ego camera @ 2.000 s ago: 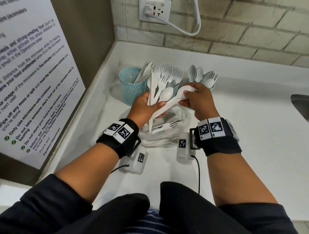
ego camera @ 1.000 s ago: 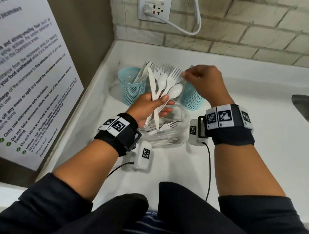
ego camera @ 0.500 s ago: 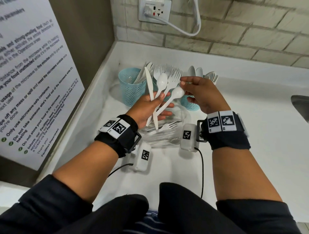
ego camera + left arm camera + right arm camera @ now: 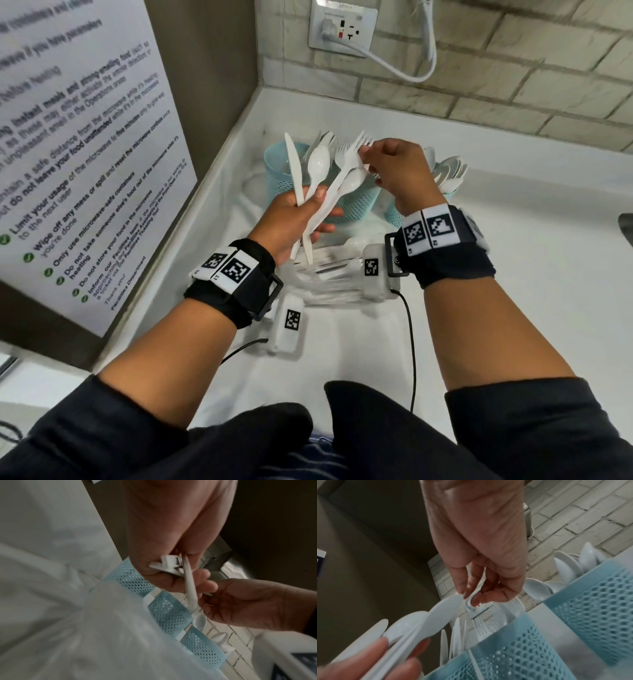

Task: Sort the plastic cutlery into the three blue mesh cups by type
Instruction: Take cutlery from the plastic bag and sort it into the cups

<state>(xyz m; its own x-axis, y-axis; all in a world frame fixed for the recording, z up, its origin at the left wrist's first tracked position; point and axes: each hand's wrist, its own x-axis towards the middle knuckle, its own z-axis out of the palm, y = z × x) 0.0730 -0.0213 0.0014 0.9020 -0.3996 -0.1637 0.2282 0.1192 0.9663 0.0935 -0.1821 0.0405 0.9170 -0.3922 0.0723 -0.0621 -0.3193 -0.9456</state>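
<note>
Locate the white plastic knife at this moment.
In the head view the knife stands leftmost in the bunch gripped by the left hand, blade up, in front of the left blue mesh cup.

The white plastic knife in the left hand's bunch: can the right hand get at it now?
Probably yes. The white plastic knife sticks up at the bunch's far-left edge, blade uncovered; the right hand is pinching the white plastic fork and must finish that first.

A white tabletop (image 4: 513, 260) is carrying three blue mesh cups (image 4: 359, 202) at the far left and a clear bag of cutlery (image 4: 329, 277) nearer.
</note>
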